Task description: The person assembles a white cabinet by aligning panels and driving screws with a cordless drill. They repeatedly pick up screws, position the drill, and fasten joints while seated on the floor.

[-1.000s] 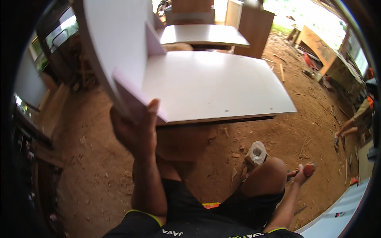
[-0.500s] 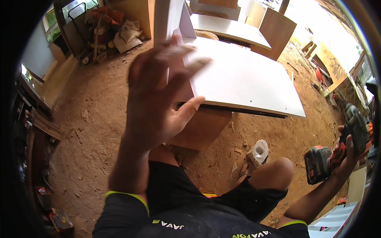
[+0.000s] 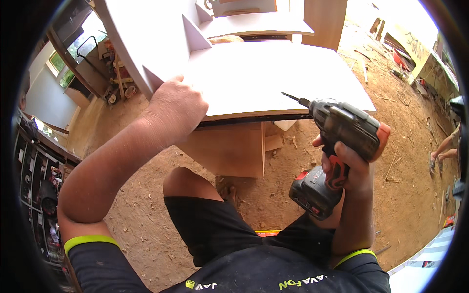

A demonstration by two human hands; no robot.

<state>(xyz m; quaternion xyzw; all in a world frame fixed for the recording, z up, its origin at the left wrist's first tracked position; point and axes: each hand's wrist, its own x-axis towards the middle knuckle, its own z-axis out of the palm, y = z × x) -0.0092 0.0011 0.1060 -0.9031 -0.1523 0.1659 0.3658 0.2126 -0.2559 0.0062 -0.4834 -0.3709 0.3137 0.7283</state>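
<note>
My right hand (image 3: 356, 171) grips a black and red cordless drill (image 3: 348, 122) by its handle. Its long bit points left, over the near right part of a white board (image 3: 273, 73). At the board's near left corner my left hand (image 3: 178, 110) is closed, knuckles toward me. What its fingers hold, if anything, is hidden behind the hand. Beside it a tall white panel (image 3: 141, 34) stands up along the board's left side. Small triangular-looking white pieces (image 3: 195, 35) project between panel and board. A dark rail (image 3: 254, 118) runs under the board's near edge.
A brown wooden box or panel (image 3: 229, 151) is under the board, in front of my knees. Behind stands another white board (image 3: 259, 24). Shelves of tools (image 3: 41, 195) line the left. At the far right a person's legs (image 3: 444, 149) show on the dirt floor (image 3: 391, 195).
My left hand has dropped from above the board to its near left corner and closed. My right hand has brought the drill in from the far right, its bit now over the board.
</note>
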